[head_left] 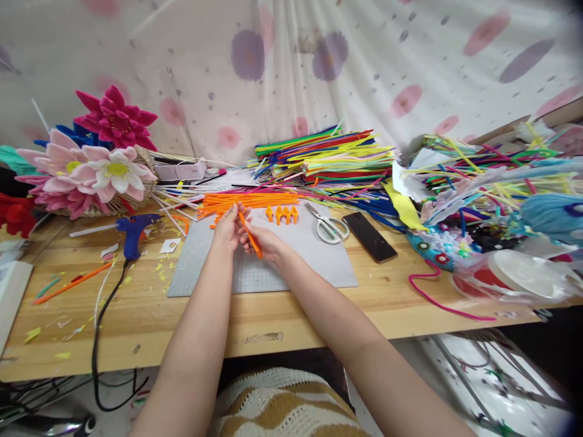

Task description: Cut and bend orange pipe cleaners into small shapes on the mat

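Both of my hands meet over the grey cutting mat. An orange pipe cleaner, seemingly folded into a narrow bundle, slants between them. My left hand has its fingers closed around the upper end. My right hand is closed on the lower part, its fingers curled under it. Just behind the hands lies a pile of orange pipe cleaners. Several small twisted orange pieces stand in a row on the mat, right of the pile. White-handled scissors rest at the mat's right edge.
A black phone lies right of the scissors. To the left are a blue glue gun with a trailing cord and fuzzy flowers. Coloured pipe cleaners are heaped at the back. A plastic-wrapped roll sits far right.
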The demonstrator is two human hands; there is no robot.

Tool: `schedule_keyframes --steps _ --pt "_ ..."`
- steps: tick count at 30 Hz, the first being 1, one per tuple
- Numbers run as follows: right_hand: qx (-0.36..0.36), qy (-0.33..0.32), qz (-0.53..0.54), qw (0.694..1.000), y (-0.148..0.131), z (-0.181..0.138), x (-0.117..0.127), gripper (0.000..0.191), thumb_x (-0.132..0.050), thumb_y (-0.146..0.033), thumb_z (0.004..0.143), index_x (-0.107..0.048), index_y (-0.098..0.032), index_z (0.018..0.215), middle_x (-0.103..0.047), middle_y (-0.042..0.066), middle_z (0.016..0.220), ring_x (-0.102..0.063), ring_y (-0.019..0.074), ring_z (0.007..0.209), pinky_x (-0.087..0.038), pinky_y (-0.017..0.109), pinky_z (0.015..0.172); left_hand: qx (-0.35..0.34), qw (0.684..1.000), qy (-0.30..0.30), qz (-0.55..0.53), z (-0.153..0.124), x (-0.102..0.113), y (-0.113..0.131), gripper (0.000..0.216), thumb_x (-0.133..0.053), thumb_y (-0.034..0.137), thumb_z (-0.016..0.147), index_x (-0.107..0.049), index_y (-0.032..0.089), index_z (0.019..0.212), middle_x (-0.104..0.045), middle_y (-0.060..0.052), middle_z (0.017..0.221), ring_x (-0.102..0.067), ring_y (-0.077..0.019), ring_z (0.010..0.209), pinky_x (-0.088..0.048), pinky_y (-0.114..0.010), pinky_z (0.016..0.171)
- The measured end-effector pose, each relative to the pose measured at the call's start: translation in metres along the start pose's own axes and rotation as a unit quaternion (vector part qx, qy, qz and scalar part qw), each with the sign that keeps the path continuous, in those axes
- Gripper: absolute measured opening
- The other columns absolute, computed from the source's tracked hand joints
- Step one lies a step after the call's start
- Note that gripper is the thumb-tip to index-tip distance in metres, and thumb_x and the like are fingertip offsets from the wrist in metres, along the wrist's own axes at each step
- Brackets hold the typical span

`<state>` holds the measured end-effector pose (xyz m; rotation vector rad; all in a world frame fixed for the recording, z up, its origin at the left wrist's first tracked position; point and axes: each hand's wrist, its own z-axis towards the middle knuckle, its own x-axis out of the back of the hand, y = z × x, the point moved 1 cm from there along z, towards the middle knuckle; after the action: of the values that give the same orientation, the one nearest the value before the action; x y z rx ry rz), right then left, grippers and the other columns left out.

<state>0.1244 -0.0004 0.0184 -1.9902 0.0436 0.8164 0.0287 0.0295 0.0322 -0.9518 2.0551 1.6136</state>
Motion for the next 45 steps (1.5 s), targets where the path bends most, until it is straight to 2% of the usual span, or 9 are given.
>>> schedule_keyframes --steps 5,9,14,19,22,29,37,42,45 --pt "0.004 0.005 0.013 1.000 -0.009 0.012 -0.001 0.030 -0.038 -0.025 0.090 -0.048 -0.014 0.064 -0.038 -0.007 0.042 -0.035 0.0034 0.036 -0.029 0.016 0.041 0.017 0.997 -0.061 0.047 -0.003 0.000 -0.004 0.017 -0.050 0.025 0.085 -0.063 0.015 0.082 -0.065 0.000 0.065 -0.064 -0.0096 0.068 -0.052 -0.025 0.071" --pt "-0.024 0.043 0.020 0.999 -0.008 0.014 -0.002 0.029 -0.041 -0.027 0.090 -0.049 -0.014 0.065 -0.040 -0.006 0.043 -0.036 0.0034 0.037 -0.030 0.015 0.041 -0.013 0.994 -0.021 0.109 -0.002 0.003 -0.001 0.019 -0.050 0.026 0.085 -0.062 0.013 0.079 -0.064 -0.002 0.060 -0.061 -0.0088 0.056 -0.050 -0.023 0.061" --pt "-0.033 0.015 0.012 0.999 0.001 0.013 0.002 0.028 -0.046 -0.034 0.087 -0.050 -0.014 0.067 -0.035 -0.008 0.040 -0.030 0.0034 0.035 -0.025 0.015 0.038 -0.029 0.981 0.023 0.189 -0.004 0.000 0.002 0.024 -0.053 0.033 0.082 -0.058 0.012 0.072 -0.064 -0.004 0.060 -0.060 -0.0109 0.049 -0.044 -0.021 0.049" --pt "-0.015 -0.031 0.034 0.999 0.002 0.006 0.004 0.029 -0.042 -0.032 0.089 -0.048 -0.015 0.067 -0.026 -0.010 0.037 -0.022 0.0033 0.034 -0.020 0.015 0.038 -0.038 0.987 0.050 0.146 -0.004 -0.008 0.000 0.025 -0.054 0.034 0.082 -0.054 0.013 0.068 -0.061 -0.001 0.058 -0.061 -0.0105 0.052 -0.045 -0.021 0.052" --pt "-0.005 -0.054 0.017 0.998 0.000 0.000 0.001 0.025 -0.040 -0.026 0.089 -0.049 -0.015 0.068 -0.033 -0.009 0.038 -0.028 0.0039 0.035 -0.024 0.016 0.041 -0.064 0.989 0.097 0.095 -0.002 -0.011 -0.002 0.027 -0.055 0.036 0.081 -0.052 0.014 0.067 -0.057 0.001 0.054 -0.058 -0.0082 0.048 -0.043 -0.019 0.050" --pt "0.070 -0.015 -0.037 0.997 -0.004 -0.009 -0.009 0.025 -0.048 -0.028 0.084 -0.049 -0.016 0.062 -0.041 -0.007 0.039 -0.036 0.0059 0.038 -0.027 0.020 0.045 -0.072 0.990 0.124 -0.003 -0.004 -0.021 0.003 0.027 -0.047 0.038 0.086 -0.055 0.016 0.071 -0.044 0.006 0.043 -0.041 -0.0039 0.036 -0.033 -0.016 0.039" --pt "0.045 -0.021 -0.001 0.999 0.006 -0.013 -0.009 0.026 -0.049 -0.028 0.083 -0.048 -0.016 0.060 -0.039 -0.007 0.037 -0.035 0.0062 0.039 -0.030 0.020 0.047 -0.030 0.991 0.127 -0.029 0.002 -0.008 -0.004 0.023 -0.054 0.037 0.082 -0.053 0.017 0.070 -0.045 0.006 0.045 -0.046 -0.0048 0.040 -0.040 -0.016 0.046" --pt "0.051 0.011 -0.011 0.999 0.006 -0.012 0.004 0.015 -0.054 -0.025 0.080 -0.054 -0.015 0.068 -0.052 -0.004 0.048 -0.046 0.0068 0.045 -0.037 0.020 0.051 -0.005 0.999 0.026 0.042 0.002 -0.002 -0.005 0.027 -0.055 0.042 0.080 -0.055 0.015 0.076 -0.063 -0.001 0.065 -0.061 -0.0094 0.061 -0.047 -0.020 0.060" --pt "0.080 0.053 -0.013 0.995 0.004 -0.010 0.012 0.013 -0.051 -0.020 0.081 -0.055 -0.015 0.070 -0.054 -0.003 0.051 -0.047 0.0069 0.045 -0.039 0.021 0.051 0.060 0.987 -0.048 0.144 -0.007 -0.001 -0.007 0.032 -0.056 0.045 0.078 -0.057 0.014 0.079 -0.063 -0.003 0.062 -0.058 -0.0107 0.050 -0.043 -0.021 0.047"
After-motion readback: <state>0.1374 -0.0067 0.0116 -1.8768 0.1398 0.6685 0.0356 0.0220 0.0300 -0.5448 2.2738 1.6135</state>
